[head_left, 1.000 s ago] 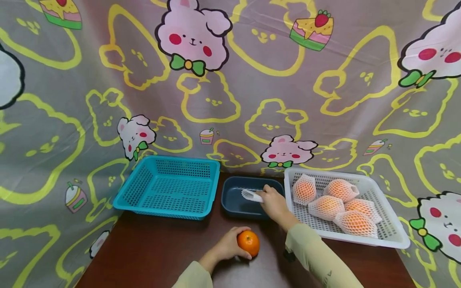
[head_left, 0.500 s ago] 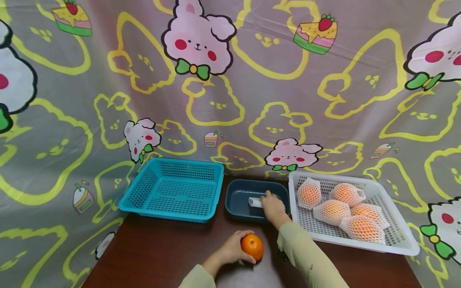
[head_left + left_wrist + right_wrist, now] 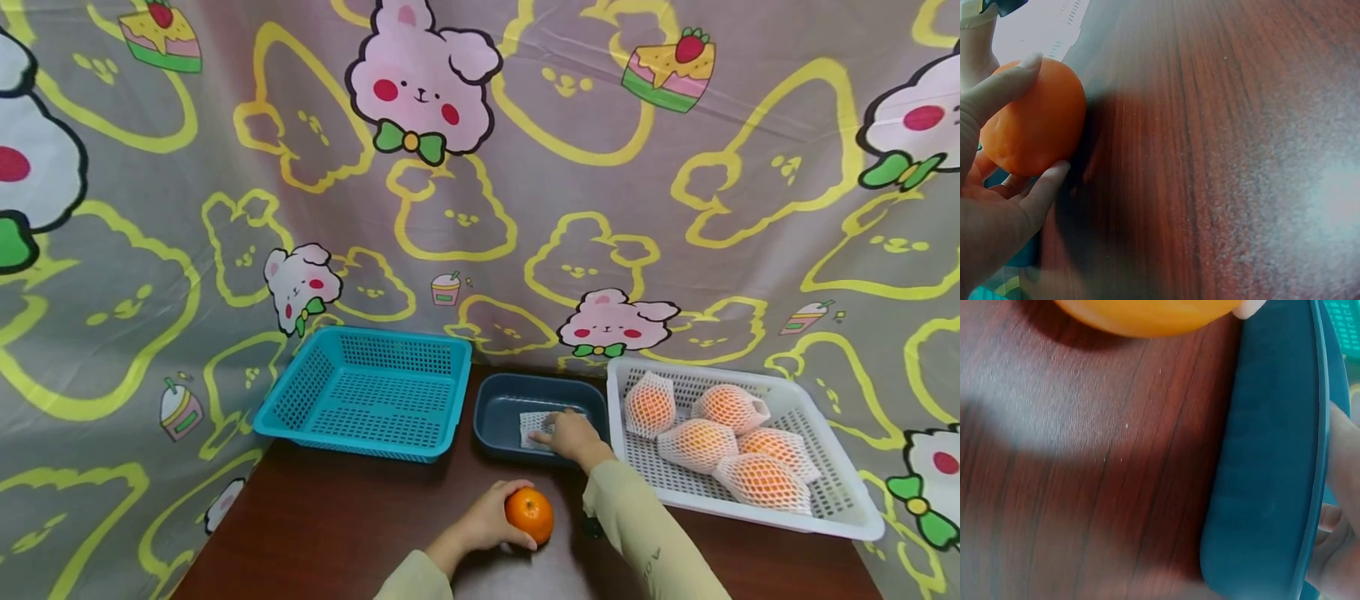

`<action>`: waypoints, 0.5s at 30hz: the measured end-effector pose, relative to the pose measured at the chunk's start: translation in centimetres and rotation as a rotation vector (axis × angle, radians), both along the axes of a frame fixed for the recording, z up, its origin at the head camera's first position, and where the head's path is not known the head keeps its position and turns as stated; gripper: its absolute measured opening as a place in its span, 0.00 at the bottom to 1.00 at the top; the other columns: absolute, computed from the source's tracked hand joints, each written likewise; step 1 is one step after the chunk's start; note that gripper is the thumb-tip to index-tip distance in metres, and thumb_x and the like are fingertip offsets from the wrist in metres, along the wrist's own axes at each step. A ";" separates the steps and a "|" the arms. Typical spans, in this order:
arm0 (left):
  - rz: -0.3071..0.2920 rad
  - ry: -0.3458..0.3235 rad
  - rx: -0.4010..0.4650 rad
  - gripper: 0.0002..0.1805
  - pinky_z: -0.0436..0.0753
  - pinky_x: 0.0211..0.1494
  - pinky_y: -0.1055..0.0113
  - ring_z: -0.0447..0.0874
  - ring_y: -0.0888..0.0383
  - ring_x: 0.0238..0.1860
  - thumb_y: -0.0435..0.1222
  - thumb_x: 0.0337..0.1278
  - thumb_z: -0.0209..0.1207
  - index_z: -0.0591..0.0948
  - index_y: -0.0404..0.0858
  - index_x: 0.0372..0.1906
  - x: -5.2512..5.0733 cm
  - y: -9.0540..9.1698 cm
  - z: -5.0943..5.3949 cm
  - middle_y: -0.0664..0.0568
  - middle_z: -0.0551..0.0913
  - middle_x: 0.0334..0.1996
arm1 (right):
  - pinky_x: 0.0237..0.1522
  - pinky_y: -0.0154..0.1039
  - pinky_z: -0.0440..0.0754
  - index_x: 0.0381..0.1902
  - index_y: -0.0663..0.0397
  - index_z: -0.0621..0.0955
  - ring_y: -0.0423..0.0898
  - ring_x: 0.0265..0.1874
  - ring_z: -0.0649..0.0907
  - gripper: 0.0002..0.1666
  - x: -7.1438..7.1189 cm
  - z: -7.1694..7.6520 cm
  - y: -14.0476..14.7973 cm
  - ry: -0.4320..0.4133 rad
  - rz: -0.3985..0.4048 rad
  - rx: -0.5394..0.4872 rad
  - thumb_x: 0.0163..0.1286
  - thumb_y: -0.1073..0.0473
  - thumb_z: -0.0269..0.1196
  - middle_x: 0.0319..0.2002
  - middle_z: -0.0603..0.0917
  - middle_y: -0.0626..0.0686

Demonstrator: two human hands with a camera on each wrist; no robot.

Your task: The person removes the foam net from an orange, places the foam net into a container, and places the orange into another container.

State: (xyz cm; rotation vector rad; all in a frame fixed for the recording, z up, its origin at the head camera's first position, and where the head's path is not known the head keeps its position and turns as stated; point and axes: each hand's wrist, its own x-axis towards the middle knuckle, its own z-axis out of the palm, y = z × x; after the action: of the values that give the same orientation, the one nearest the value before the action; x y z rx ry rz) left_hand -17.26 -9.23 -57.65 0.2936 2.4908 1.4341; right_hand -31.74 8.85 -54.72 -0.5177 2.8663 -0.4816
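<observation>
On the table, my left hand [image 3: 491, 518] grips an orange [image 3: 529, 515] from its left side, thumb and fingers around it. The left wrist view shows the orange [image 3: 1044, 119] between thumb and fingertips. My right hand [image 3: 576, 437] reaches into a dark blue tray [image 3: 491, 442], thumb and fingers over a white foam net [image 3: 531, 423] that lies flattened on the tray floor. In the right wrist view, the tray wall [image 3: 1266, 456] partly hides the right hand [image 3: 1341, 506].
A turquoise slotted basket [image 3: 360, 454] stands left of the tray. At right, a white slotted basket [image 3: 840, 508] holds several oranges in foam nets [image 3: 697, 446]. A patterned curtain [image 3: 480, 192] hangs close behind the containers. The brown table [image 3: 337, 525] spans the front.
My right hand has lowered the foam net into the tray, and the net has gone from rolled up in the fingers to spread flat. The left hand keeps its grip on the orange.
</observation>
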 end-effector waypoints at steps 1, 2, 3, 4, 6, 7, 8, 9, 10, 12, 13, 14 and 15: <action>0.001 -0.002 -0.002 0.41 0.76 0.59 0.52 0.77 0.52 0.50 0.35 0.36 0.84 0.79 0.42 0.63 0.0 0.0 0.0 0.50 0.77 0.52 | 0.59 0.60 0.78 0.50 0.58 0.88 0.62 0.54 0.82 0.24 -0.1 0.0 0.0 -0.005 0.006 -0.003 0.67 0.45 0.71 0.52 0.86 0.63; 0.001 -0.004 -0.003 0.42 0.76 0.59 0.51 0.77 0.52 0.50 0.36 0.36 0.84 0.79 0.42 0.63 0.0 0.0 0.0 0.50 0.77 0.53 | 0.59 0.59 0.78 0.48 0.57 0.88 0.61 0.54 0.82 0.19 -0.1 0.0 -0.1 -0.012 0.011 -0.005 0.67 0.49 0.71 0.50 0.86 0.62; 0.001 -0.005 -0.003 0.42 0.76 0.60 0.51 0.77 0.52 0.51 0.36 0.36 0.84 0.79 0.42 0.63 -0.1 0.0 -0.1 0.50 0.77 0.53 | 0.59 0.58 0.78 0.46 0.57 0.89 0.61 0.53 0.82 0.15 -0.2 0.1 -0.1 -0.019 0.016 -0.005 0.67 0.53 0.71 0.50 0.86 0.61; 0.002 -0.008 -0.005 0.42 0.76 0.60 0.51 0.77 0.52 0.51 0.36 0.36 0.84 0.79 0.42 0.63 -0.1 0.0 -0.1 0.50 0.77 0.54 | 0.59 0.58 0.78 0.45 0.57 0.89 0.61 0.53 0.82 0.12 -0.2 0.2 -0.1 -0.021 0.022 -0.003 0.66 0.56 0.71 0.49 0.86 0.61; 0.005 -0.015 -0.004 0.42 0.76 0.60 0.50 0.77 0.51 0.52 0.36 0.36 0.84 0.79 0.42 0.63 -0.1 0.0 -0.2 0.49 0.77 0.54 | 0.60 0.57 0.78 0.45 0.57 0.89 0.61 0.54 0.82 0.11 -0.2 0.4 -0.2 -0.031 0.028 0.004 0.65 0.62 0.70 0.51 0.86 0.62; 0.007 -0.020 -0.002 0.42 0.76 0.61 0.50 0.77 0.51 0.52 0.37 0.36 0.84 0.79 0.42 0.64 -0.1 0.0 -0.3 0.49 0.77 0.55 | 0.60 0.57 0.77 0.45 0.57 0.88 0.61 0.54 0.82 0.12 -0.2 0.5 -0.2 -0.038 0.029 0.006 0.64 0.63 0.70 0.52 0.85 0.62; 0.005 -0.021 -0.003 0.42 0.76 0.61 0.49 0.77 0.51 0.52 0.37 0.36 0.84 0.79 0.42 0.64 -0.2 0.0 -0.4 0.49 0.77 0.55 | 0.60 0.57 0.77 0.46 0.57 0.88 0.61 0.55 0.82 0.12 -0.2 0.5 -0.2 -0.045 0.032 0.008 0.63 0.64 0.70 0.52 0.85 0.62; 0.006 -0.022 -0.006 0.42 0.76 0.61 0.49 0.77 0.51 0.52 0.37 0.37 0.84 0.79 0.42 0.64 -0.2 0.0 -0.5 0.49 0.77 0.55 | 0.60 0.57 0.77 0.46 0.57 0.88 0.61 0.54 0.82 0.12 -0.1 0.6 -0.2 -0.050 0.035 0.009 0.63 0.64 0.70 0.52 0.85 0.63; 0.006 -0.024 -0.007 0.42 0.76 0.60 0.49 0.77 0.52 0.52 0.38 0.37 0.84 0.79 0.42 0.64 -0.2 0.0 -0.6 0.48 0.77 0.55 | 0.60 0.57 0.77 0.46 0.58 0.88 0.61 0.54 0.82 0.13 -0.1 0.7 -0.2 -0.056 0.032 0.008 0.63 0.65 0.70 0.52 0.85 0.63; 0.005 -0.020 -0.009 0.42 0.76 0.60 0.49 0.77 0.52 0.52 0.39 0.37 0.84 0.79 0.42 0.64 -0.2 0.0 -0.6 0.48 0.77 0.56 | 0.59 0.57 0.78 0.46 0.57 0.88 0.61 0.52 0.82 0.12 0.0 1.0 -0.1 -0.066 0.026 0.008 0.64 0.64 0.70 0.52 0.85 0.62; 0.007 -0.015 -0.012 0.42 0.76 0.60 0.49 0.77 0.52 0.52 0.39 0.37 0.84 0.79 0.43 0.64 -0.2 0.0 -0.6 0.48 0.77 0.56 | 0.58 0.57 0.79 0.46 0.57 0.88 0.60 0.51 0.82 0.12 0.1 1.2 0.0 -0.066 0.026 0.008 0.64 0.63 0.70 0.51 0.85 0.62; 0.009 -0.009 -0.013 0.42 0.76 0.60 0.49 0.77 0.51 0.52 0.39 0.36 0.84 0.79 0.43 0.64 -0.2 0.0 -0.6 0.48 0.77 0.56 | 0.58 0.57 0.79 0.46 0.57 0.88 0.60 0.51 0.83 0.11 0.1 1.3 0.0 -0.066 0.023 0.009 0.65 0.62 0.70 0.51 0.86 0.61; 0.013 -0.004 -0.010 0.42 0.76 0.60 0.48 0.77 0.51 0.52 0.39 0.36 0.84 0.79 0.42 0.64 -0.2 0.0 -0.6 0.48 0.77 0.56 | 0.58 0.57 0.79 0.45 0.57 0.88 0.60 0.51 0.83 0.11 0.2 1.5 0.0 -0.066 0.021 0.009 0.65 0.62 0.70 0.50 0.86 0.61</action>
State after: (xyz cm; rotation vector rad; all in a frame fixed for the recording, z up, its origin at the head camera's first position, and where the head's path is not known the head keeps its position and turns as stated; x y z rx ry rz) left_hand -17.41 -9.21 -58.22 0.2725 2.5005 1.4252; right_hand -31.58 8.88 -53.23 -0.5204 2.7959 -0.4726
